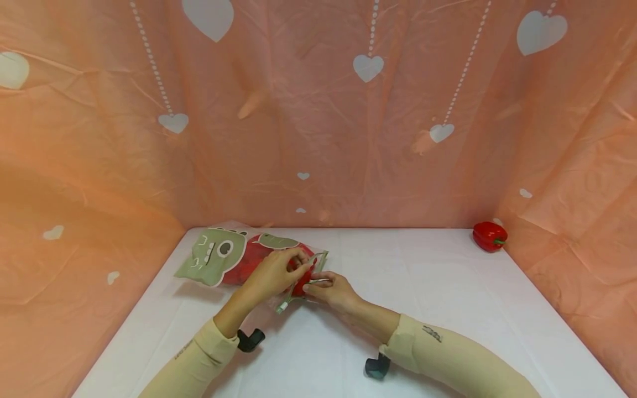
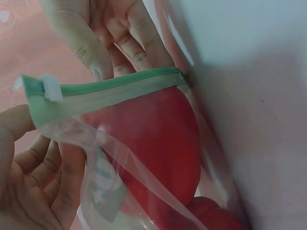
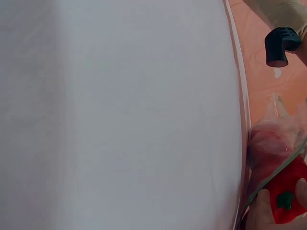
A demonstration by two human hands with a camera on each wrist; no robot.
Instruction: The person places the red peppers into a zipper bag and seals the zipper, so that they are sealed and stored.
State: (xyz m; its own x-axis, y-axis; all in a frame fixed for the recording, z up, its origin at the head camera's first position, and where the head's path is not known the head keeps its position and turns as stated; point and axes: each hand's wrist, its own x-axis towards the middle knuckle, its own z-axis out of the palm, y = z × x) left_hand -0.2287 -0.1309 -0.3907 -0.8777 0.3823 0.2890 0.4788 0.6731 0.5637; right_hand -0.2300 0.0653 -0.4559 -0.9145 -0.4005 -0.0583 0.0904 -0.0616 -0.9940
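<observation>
A clear zip bag (image 1: 209,257) printed with a green monster lies on its side at the left of the table. Red bell peppers show through its wall. One red bell pepper (image 1: 301,284) sits just inside the green-rimmed mouth; its green stem faces out in the right wrist view. My left hand (image 1: 278,271) holds the bag by its mouth. At the opening, my right hand (image 1: 335,293) has thumb and fingers on either side of that pepper (image 3: 283,189). In the left wrist view, the green rim (image 2: 110,86) hides the right fingertips.
Another red bell pepper (image 1: 490,236) lies at the far right corner of the white table (image 1: 423,287). Pink sheeting (image 1: 338,143) with white hearts walls the back and sides. Black wrist mounts (image 1: 377,366) hang beneath both forearms.
</observation>
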